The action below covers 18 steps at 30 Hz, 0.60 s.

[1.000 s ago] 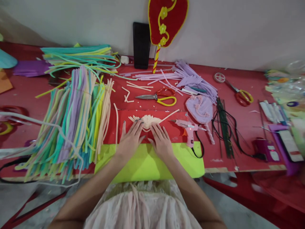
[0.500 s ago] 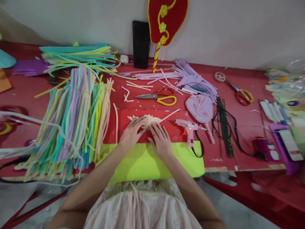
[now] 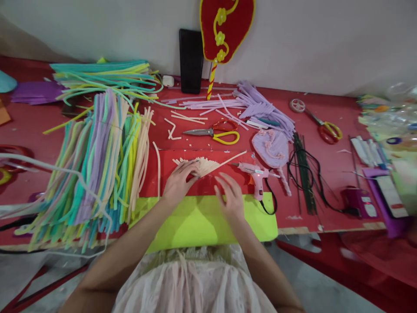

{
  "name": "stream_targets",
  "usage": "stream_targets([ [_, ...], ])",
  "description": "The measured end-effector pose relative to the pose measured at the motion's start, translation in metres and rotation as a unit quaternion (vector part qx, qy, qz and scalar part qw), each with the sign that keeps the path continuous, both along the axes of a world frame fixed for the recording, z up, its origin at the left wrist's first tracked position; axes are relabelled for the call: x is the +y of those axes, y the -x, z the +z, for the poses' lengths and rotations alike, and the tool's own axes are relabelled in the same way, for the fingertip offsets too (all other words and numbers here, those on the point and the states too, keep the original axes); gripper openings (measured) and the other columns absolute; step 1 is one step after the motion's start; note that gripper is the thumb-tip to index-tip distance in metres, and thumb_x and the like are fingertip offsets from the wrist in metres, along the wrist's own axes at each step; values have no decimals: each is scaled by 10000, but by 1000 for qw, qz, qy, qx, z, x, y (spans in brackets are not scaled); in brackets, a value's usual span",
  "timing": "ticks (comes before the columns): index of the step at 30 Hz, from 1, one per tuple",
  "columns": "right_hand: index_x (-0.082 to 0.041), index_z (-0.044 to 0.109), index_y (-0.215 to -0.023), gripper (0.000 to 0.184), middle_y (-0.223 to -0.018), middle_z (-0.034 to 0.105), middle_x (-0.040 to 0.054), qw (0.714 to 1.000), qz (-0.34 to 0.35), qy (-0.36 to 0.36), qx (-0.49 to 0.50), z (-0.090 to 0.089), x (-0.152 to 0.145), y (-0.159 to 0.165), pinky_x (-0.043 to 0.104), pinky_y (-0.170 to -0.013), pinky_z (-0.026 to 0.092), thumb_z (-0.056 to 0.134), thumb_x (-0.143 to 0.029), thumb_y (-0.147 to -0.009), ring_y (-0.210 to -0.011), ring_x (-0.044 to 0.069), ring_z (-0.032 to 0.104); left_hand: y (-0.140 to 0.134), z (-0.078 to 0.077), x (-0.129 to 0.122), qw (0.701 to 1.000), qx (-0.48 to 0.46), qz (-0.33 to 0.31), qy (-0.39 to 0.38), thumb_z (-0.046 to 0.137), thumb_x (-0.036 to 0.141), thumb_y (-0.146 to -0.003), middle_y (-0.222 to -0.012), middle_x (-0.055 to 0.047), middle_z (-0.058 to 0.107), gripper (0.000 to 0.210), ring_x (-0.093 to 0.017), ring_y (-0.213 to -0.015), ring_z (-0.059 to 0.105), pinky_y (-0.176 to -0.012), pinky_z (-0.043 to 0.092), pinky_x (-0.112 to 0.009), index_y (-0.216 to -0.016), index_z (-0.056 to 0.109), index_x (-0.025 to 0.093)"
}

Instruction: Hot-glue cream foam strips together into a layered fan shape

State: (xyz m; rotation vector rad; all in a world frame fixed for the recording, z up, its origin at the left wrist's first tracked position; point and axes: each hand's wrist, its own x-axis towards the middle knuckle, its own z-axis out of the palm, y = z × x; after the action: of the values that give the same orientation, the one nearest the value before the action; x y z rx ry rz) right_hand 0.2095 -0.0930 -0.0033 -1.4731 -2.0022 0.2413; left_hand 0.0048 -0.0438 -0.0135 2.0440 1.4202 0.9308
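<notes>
Right hand (image 3: 232,198): shifted off the pale fan-shaped piece (image 3: 208,164) since the earlier frames, now just to its right and nearer the body; fingers loosely bent and parted, nothing visible in them.

Left hand (image 3: 177,182): remains on the piece, fingers bent over its left part, thumb by the lower edge; whether thumb and fingers pinch it, cannot tell.

Pale piece: on the red board (image 3: 202,188), its right half now uncovered; ribbed, with one long stem (image 3: 233,158) slanting up to the right. Meaning for the work, as judged: two-handed pressing has given way to steadying by the left hand alone, the right being free.

Beside the hands: pink glue gun (image 3: 257,174), to the right, lying apart from the right hand; single pale stem (image 3: 158,169), to the left; yellow-green cloth (image 3: 195,230), beneath the forearms.

Beyond the piece: scissors (image 3: 224,132), red and yellow handles; pale offcuts (image 3: 189,117).

Farther out: bundled coloured stems (image 3: 107,165), left; lilac fan (image 3: 272,148) and lilac stems (image 3: 267,106), right; black phone (image 3: 190,61) and red fan (image 3: 228,26), both upright near the wall.
</notes>
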Motion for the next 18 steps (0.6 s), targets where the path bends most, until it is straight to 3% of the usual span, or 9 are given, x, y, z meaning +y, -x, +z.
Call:
stream_targets([
  [3, -193, 644, -1051, 186, -1013, 637, 98, 982, -182, -51, 23, 4, -7, -34, 416, -913, 502, 542, -242, -904, -1004, 212, 599, 0, 2, 0, 1000, -4, 1, 1, 599, 206, -871, -1220, -30, 658, 49, -188, -1214, 557, -1109, 390, -442, -916, 603, 226],
  [5, -182, 656, -1004, 168, -988, 626, 102, 967, -249, -53, 20, 6, -10, -53, 367, -796, 532, 548, -258, -900, -924, 204, 603, 1, 3, 1, 1000, -7, -5, 2, 597, 197, -871, -1222, -37, 656, 85, -190, -1206, 563, -1106, 390, -450, -950, 610, 225],
  [7, -187, 663, -1012, 172, -975, 637, 95, 972, -229, -42, 13, 8, -10, -59, 347, -782, 530, 540, -241, -904, -909, 197, 604, 1, 4, 1, 1000, -10, -15, 2, 598, 192, -870, -1230, -50, 652, 142, -198, -1207, 564, -1100, 392, -464, -1007, 615, 222],
  [10, -212, 645, -1113, 244, -1024, 665, 85, 996, -92, -17, 4, 10, -5, -39, 364, -891, 500, 498, -191, -920, -978, 191, 609, 1, 3, 2, 1000, -16, -26, -3, 595, 192, -872, -1232, -60, 651, 153, -205, -1215, 559, -1103, 384, -477, -1020, 624, 217],
  [13, -221, 593, -1223, 330, -1154, 643, 93, 999, 28, 31, -3, 12, 4, -7, 357, -906, 489, 460, -164, -927, -1037, 189, 599, 2, 1, 2, 999, -20, -28, -3, 594, 187, -871, -1225, -64, 653, 121, -209, -1216, 558, -1104, 380, -485, -983, 631, 214],
  [15, -222, 609, -1187, 316, -1122, 645, 89, 999, 24, 20, 7, 14, 10, 4, 352, -898, 485, 453, -149, -922, -1013, 184, 596, 2, 1, 2, 999, -21, -26, -2, 597, 183, -867, -1220, -67, 655, 117, -211, -1216, 559, -1102, 381, -488, -974, 631, 214],
  [18, -194, 630, -1072, 222, -997, 632, 94, 996, -91, -14, 23, 20, 15, -5, 363, -891, 478, 475, -182, -913, -977, 198, 578, 2, 1, 2, 999, -24, -25, 2, 593, 181, -866, -1227, -66, 651, 105, -210, -1226, 552, -1105, 380, -485, -958, 630, 218],
])
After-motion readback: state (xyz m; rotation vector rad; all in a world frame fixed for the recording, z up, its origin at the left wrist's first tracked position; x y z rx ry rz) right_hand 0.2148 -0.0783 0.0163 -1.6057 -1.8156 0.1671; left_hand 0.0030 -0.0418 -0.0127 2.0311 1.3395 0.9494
